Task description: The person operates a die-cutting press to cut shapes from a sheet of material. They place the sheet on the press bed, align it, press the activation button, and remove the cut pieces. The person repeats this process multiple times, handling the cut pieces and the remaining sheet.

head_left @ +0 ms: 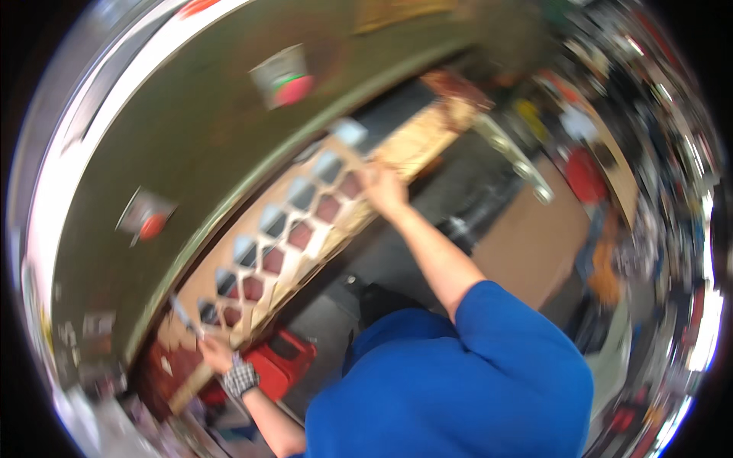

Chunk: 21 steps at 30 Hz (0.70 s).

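Observation:
A long tan panel [256, 215] with two rows of angular cut-outs lies slantwise along the bench front. Grey shows through its far row of holes and reddish brown through the near row. My left hand [217, 354], with a checked band at the wrist, has its fingers closed at the panel's left end. A slim pale strip [183, 313] lies against those fingertips; blur hides its kind. At the opposite end, my right hand [385, 188] grips the panel's right edge.
Behind the panel rises a dark green surface [206, 122] with two hanging pouches. A yellowish wooden board [420, 141] extends to the right. Below on the left stands a red plastic stool [284, 359]. A brown sheet [534, 229] and a cluttered floor lie to the right.

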Motion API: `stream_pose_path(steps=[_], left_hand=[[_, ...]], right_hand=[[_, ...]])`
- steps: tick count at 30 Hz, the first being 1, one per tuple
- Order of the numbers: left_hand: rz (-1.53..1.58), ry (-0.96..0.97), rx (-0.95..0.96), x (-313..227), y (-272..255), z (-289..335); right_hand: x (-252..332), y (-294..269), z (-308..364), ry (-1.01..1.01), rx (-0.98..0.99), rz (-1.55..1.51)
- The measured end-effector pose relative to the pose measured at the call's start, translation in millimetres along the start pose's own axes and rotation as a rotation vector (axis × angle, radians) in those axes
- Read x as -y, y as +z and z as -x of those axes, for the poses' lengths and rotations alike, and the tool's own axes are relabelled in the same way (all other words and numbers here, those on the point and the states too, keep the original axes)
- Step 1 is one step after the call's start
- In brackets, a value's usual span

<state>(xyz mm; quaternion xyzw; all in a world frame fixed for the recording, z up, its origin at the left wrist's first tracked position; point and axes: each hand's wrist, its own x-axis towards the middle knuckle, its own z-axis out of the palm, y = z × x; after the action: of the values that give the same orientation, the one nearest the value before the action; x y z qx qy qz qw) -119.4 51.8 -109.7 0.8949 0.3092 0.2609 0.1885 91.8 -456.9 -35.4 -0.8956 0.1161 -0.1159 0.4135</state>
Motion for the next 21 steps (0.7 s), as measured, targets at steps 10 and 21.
stream_pose_path(steps=[10, 21], left_hand=[[0.159, 0.164, 0.073, 2.3, 99.9, -29.6], [0.272, 0.233, 0.158, -150.5, 142.2, -47.5]], right_hand=[[14.2, -3.2, 7.0, 0.071, -0.242, -0.166], [65.4, 34.9, -26.3, -0.393, 0.092, 0.077]])
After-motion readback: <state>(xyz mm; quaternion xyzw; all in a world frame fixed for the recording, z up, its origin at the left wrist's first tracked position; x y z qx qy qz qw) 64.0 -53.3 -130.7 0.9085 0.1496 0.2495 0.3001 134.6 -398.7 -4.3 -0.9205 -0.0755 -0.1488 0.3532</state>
